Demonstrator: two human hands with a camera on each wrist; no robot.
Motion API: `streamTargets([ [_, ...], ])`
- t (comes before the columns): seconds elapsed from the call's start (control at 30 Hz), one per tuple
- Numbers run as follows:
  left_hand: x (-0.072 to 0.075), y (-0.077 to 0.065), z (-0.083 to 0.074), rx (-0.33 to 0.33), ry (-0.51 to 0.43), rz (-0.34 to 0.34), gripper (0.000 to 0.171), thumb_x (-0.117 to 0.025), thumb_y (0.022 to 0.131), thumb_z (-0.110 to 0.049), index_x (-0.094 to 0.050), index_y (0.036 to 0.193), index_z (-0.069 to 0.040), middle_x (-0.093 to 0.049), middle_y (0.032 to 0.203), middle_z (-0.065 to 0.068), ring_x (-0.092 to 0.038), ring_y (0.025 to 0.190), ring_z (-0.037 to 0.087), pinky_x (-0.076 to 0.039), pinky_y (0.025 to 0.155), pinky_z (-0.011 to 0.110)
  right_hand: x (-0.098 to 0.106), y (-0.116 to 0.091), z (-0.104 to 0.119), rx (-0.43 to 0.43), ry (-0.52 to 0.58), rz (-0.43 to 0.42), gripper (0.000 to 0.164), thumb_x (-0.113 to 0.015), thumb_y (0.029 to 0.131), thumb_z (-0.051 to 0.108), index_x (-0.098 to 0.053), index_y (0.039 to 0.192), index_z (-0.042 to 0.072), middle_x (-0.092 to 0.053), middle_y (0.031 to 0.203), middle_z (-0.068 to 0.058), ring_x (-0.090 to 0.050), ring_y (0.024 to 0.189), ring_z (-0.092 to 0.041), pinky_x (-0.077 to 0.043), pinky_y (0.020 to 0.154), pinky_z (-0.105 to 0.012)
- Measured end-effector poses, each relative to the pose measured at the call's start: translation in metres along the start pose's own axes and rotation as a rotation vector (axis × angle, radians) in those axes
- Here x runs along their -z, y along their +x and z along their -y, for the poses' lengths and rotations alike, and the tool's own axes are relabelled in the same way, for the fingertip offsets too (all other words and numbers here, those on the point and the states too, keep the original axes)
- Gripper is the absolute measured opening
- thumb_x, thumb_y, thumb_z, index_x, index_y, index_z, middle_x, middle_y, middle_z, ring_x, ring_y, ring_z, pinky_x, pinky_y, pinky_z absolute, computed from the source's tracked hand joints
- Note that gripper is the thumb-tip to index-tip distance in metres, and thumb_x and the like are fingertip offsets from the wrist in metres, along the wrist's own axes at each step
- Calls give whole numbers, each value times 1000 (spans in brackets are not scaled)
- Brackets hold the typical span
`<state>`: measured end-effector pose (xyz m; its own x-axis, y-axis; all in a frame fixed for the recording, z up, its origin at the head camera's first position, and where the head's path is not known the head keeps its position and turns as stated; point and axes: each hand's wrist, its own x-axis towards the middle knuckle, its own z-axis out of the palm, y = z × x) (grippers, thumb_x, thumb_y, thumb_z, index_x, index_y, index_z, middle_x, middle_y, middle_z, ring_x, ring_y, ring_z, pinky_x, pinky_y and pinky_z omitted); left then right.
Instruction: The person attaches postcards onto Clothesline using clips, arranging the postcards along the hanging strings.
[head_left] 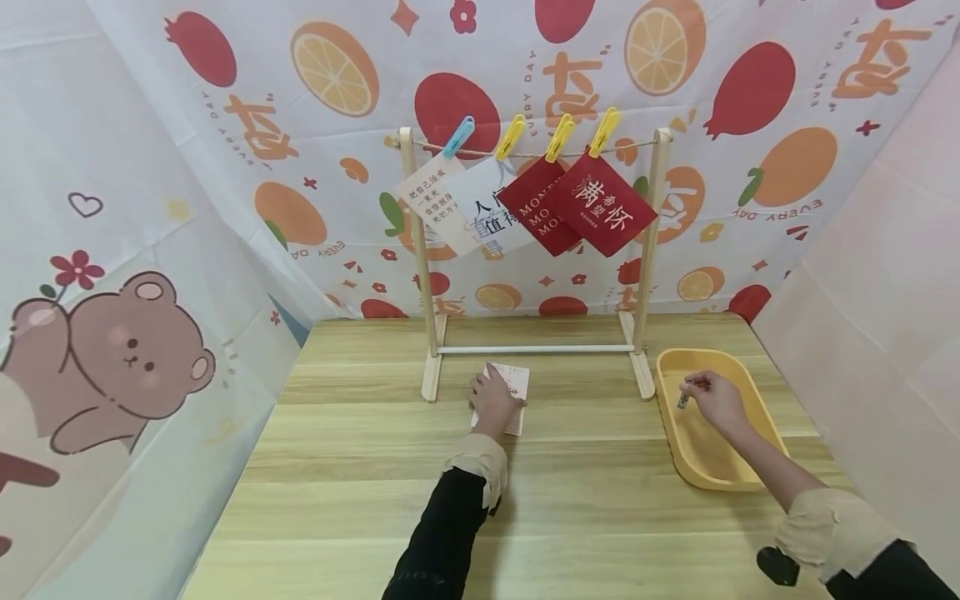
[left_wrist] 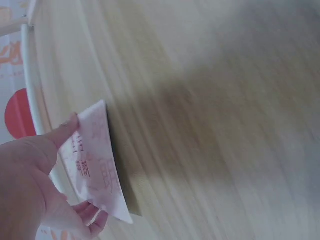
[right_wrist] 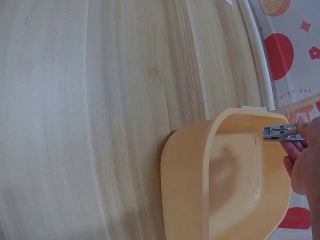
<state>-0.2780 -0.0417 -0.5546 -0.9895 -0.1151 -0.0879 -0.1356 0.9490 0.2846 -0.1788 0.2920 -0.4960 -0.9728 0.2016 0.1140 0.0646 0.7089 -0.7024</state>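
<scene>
My left hand (head_left: 495,402) grips a pale pink card (head_left: 515,382) by its edges, low over the table in front of the rack. In the left wrist view, the thumb is at one edge of the card (left_wrist: 95,150) and the curled fingers at another; red characters show on its face. My right hand (head_left: 718,400) pinches a grey clothespin (right_wrist: 280,132) between thumb and fingers, above the yellow tray (head_left: 693,475). The tray's visible floor is bare in the right wrist view.
A wooden rack (head_left: 429,292) stands at the back of the table (head_left: 337,500). From its string hang a cream card (head_left: 431,200), a white card (head_left: 487,187) and two red cards (head_left: 603,204), held by one blue clothespin (head_left: 459,137) and several yellow ones. Printed cloths surround the table.
</scene>
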Motion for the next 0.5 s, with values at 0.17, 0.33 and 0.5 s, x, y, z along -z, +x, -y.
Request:
streamTargets([
  [0.17, 8, 16, 6, 33, -155, -39, 91, -84, 62, -14, -33, 137, -2, -48, 106, 28, -48, 100, 39, -44, 81, 47, 4, -3, -1, 4, -3, 13, 27, -58, 91, 11, -56, 104, -13, -59, 95, -25, -56, 87, -37, -47, 63, -32],
  [0.33, -37, 72, 41, -86, -505, 51, 52, -70, 63, 1, -48, 109, 8, -54, 85, 21, -55, 71, 29, -50, 59, 35, 8, -3, -4, 20, -21, 2, 28, -58, 91, 12, -56, 105, -13, -60, 95, -26, -56, 87, -37, -47, 62, -31],
  [0.5, -37, 91, 45, -51, -696, 376, 25, -75, 68, 2, -61, 87, 10, -60, 74, 16, -56, 56, 18, -49, 49, 28, 10, -3, -8, 27, -32, -3, 30, -58, 91, 12, -56, 104, -14, -59, 95, -27, -56, 87, -38, -48, 64, -34],
])
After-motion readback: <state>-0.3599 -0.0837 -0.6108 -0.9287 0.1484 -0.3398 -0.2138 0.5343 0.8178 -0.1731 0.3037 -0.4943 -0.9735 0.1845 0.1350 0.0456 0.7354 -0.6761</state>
